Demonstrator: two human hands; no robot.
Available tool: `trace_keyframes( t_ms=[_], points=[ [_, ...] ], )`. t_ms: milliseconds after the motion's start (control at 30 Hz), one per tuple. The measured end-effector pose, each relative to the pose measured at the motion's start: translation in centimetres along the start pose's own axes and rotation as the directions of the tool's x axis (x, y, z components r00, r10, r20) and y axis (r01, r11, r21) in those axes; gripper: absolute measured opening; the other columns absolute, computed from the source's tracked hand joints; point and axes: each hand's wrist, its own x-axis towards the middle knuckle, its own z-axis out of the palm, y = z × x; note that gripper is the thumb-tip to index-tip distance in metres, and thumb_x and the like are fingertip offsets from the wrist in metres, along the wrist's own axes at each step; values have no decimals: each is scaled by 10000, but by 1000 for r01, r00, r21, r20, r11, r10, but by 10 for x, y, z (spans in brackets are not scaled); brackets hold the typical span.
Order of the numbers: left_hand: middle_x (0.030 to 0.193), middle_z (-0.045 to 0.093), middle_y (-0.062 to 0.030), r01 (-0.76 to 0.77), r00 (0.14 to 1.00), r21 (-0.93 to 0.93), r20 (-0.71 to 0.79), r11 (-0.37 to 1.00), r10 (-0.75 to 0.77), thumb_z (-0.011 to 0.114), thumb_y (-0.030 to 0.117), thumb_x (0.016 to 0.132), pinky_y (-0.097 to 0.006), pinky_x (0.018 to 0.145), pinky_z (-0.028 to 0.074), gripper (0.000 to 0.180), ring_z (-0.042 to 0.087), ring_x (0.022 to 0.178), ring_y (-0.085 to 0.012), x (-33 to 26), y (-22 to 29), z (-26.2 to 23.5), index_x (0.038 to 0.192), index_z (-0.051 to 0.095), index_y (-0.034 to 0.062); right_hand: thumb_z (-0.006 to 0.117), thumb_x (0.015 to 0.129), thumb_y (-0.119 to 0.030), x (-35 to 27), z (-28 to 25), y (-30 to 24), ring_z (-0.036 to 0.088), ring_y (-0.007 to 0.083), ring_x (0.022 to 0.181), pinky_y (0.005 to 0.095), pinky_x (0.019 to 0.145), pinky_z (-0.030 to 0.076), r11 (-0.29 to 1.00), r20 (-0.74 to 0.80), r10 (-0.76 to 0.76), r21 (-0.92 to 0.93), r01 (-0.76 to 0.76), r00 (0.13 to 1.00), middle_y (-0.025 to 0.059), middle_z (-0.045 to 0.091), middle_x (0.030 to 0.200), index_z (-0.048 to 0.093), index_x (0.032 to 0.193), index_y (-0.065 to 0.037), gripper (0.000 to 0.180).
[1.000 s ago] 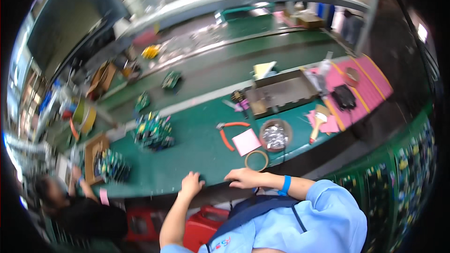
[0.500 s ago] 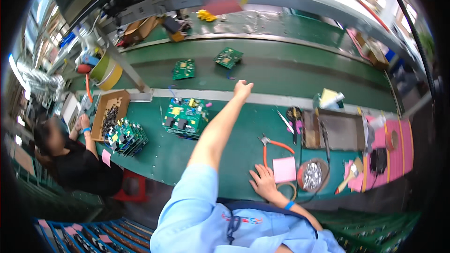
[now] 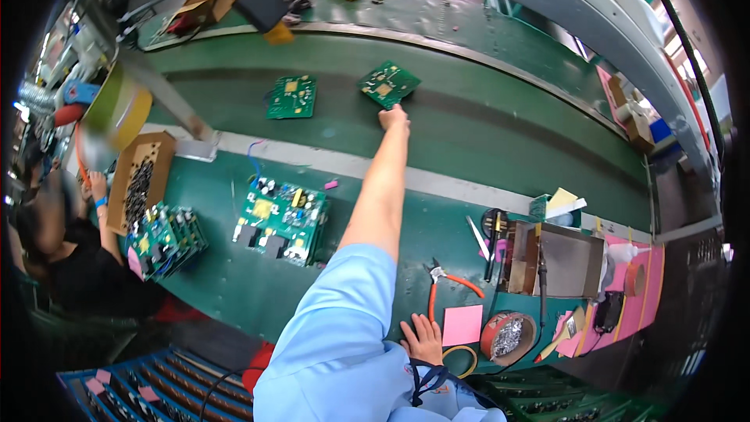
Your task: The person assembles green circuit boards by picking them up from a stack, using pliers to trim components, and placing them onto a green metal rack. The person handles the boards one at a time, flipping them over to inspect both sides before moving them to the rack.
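My left arm stretches forward over the bench to a green belt. There my left hand [image 3: 394,119] is closed at the near corner of a green circuit board [image 3: 388,84]; its fingertips are partly hidden. Left of that board, a second green circuit board [image 3: 292,97] lies flat on the belt. My right hand [image 3: 423,339] rests palm down near the bench's front edge, fingers spread, holding nothing. Beside it are a pink paper pad [image 3: 462,325], a roll of tape [image 3: 459,361] and orange-handled cutters [image 3: 439,275].
Stacked populated circuit boards [image 3: 281,219] stand left of my arm, with another stack [image 3: 166,238] further left. A cardboard box of small black parts [image 3: 141,180] sits near a co-worker [image 3: 66,250]. At right are a metal tray [image 3: 570,264], a round tub [image 3: 508,337] and a brush [image 3: 564,334].
My left hand has moved forward from the bench's far edge to the right-hand board on the belt and closed at its corner. My right hand still lies on the bench. The view has shifted.
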Motion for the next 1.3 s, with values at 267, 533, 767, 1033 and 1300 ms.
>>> trace_keyframes(
  t_ms=[267,533,767,1033,1300],
  points=[
    [962,500,-150,-3,995,-282,94,959,30,435,29,800,-359,530,483,425,580,728,-258,-2,24,-11,1190,269,61,585,668,-232,2,-7,-5,375,243,1090,371,919,248,1000,-34,-29,-1,29,999,101,412,1168,489,1087,-148,438],
    [919,542,-65,50,969,-259,248,965,16,398,7,809,-283,583,446,296,587,739,-165,-45,25,-19,1099,407,65,583,666,-213,0,-10,-5,391,254,1076,382,913,261,999,-66,-32,18,33,997,108,431,1146,500,1067,-124,418],
    [896,552,-34,73,811,-194,583,978,55,457,77,812,-260,644,428,287,552,770,-112,-170,23,-82,1097,419,68,598,634,-75,0,-20,0,425,305,1009,412,881,300,905,-280,84,422,44,956,142,471,1050,525,945,-55,320],
    [877,565,-67,39,592,33,804,999,-50,498,96,793,-231,626,442,335,545,709,-90,-330,41,-214,1115,421,45,522,739,-73,30,-137,22,439,259,998,332,860,330,595,-495,509,793,127,704,125,468,1064,521,941,-25,208],
    [857,579,-98,33,550,176,819,984,-165,516,92,777,-206,594,459,392,542,625,-91,-386,43,-270,1142,406,4,346,859,-376,73,-192,31,439,201,1029,340,850,362,-508,132,37,856,-95,991,105,443,1137,348,1169,-47,452]
  ],
)
